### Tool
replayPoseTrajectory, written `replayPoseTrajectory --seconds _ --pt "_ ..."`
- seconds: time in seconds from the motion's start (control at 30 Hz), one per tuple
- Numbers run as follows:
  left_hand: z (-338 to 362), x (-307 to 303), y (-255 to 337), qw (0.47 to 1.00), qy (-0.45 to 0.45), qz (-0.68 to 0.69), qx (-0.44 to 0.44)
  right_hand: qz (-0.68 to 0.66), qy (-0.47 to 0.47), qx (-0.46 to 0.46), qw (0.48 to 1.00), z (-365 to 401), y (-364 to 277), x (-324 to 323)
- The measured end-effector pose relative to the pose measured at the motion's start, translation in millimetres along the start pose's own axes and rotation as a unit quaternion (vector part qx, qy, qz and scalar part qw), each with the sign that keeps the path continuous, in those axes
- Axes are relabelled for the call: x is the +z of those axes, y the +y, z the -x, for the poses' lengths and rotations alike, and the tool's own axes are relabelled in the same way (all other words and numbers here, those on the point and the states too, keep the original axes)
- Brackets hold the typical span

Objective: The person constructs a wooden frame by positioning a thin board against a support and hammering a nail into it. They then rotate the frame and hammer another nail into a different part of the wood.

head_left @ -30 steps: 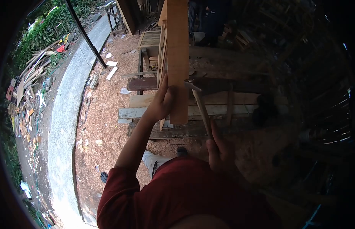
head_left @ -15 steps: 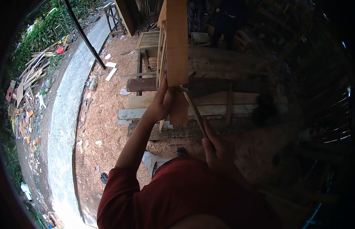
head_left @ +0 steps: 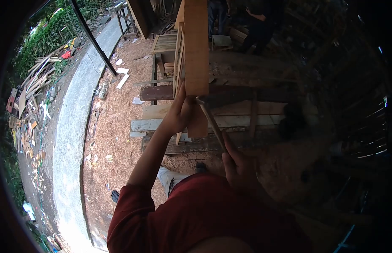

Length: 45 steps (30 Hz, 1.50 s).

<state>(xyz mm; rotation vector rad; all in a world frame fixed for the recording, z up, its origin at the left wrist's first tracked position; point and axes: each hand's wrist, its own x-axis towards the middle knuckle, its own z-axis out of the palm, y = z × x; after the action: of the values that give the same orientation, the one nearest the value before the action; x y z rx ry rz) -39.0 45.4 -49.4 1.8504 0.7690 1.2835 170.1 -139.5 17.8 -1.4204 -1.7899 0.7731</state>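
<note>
A tall wooden frame with a broad, light-brown board face (head_left: 196,50) stands upright in front of me. My left hand (head_left: 180,111) is closed around the near end of this wooden frame, its fingers partly hidden by the wood. In my right hand (head_left: 238,168) is a slim wooden-handled tool that looks like a hammer (head_left: 213,124), slanting up and to the left. The tool's small pale head meets the end of the board, right beside my left hand. Shadow hides the head's exact shape.
Planks (head_left: 238,121) lie across a low bench below the frame. Wood shavings (head_left: 111,126) cover the ground. On the left are a concrete strip (head_left: 69,147), a dark slanting pole (head_left: 93,40) and scrap wood (head_left: 29,86). Two people (head_left: 261,25) stand at the back.
The tool's head has shifted slightly left and down along the board end, with my right hand moving a little left. One person behind has raised a forearm. My left hand stays put.
</note>
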Motion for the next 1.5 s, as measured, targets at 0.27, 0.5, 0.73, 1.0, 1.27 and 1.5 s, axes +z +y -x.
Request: replayPoseTrajectory --seconds 0.27,0.5,0.73,1.0,1.27,1.5 --pt "-2.6 -1.2 7.9 1.000 -0.012 0.022 -0.019 -0.042 -0.026 0.066 0.997 -2.3 5.7 0.9" --pt "2.0 1.8 -3.5 0.999 -0.008 0.024 -0.033 -0.219 0.071 0.076 0.970 -45.1 24.6 25.2" --pt "-3.7 0.3 3.4 0.999 -0.033 0.021 -0.015 -0.154 0.202 0.003 0.967 -132.8 35.1 51.7" --pt "-2.5 -11.1 -2.0 0.991 -0.042 0.130 -0.013 -0.148 0.182 0.001 0.972 -139.5 21.3 51.5" --pt "1.0 -14.7 0.6 0.998 -0.056 0.011 0.014 -0.098 0.200 -0.001 0.975 -136.7 20.2 53.8" --pt "2.7 -17.0 4.1 0.996 -0.063 0.055 -0.011 -0.114 0.220 -0.025 0.968 -114.8 13.4 55.3"
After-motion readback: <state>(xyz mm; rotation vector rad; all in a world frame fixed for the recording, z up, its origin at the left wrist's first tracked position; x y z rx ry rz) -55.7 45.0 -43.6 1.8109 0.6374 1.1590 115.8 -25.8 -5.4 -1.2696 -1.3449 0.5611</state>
